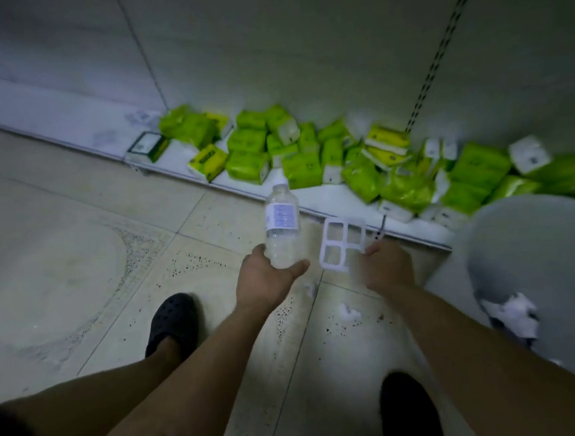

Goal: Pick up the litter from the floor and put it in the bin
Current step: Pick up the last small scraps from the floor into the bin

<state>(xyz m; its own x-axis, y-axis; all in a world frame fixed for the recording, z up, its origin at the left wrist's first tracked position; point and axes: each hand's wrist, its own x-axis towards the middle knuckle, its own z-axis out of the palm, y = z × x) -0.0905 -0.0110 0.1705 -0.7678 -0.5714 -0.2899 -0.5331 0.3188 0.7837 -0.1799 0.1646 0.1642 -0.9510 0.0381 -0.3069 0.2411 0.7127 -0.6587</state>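
The left hand [263, 280] grips a clear plastic bottle [281, 225] round its base, neck pointing far; the right hand [386, 268], blurred, pinches the edge of a white compartment tray [339, 245] just right of the bottle; both are held above the tiled floor [77, 249]; the grey bin [535, 234] stands right, crumpled paper [512, 314] inside; white scraps [348, 310] lie on the floor below the hands; green packs [301, 148] crowd the far low shelf [173, 157].
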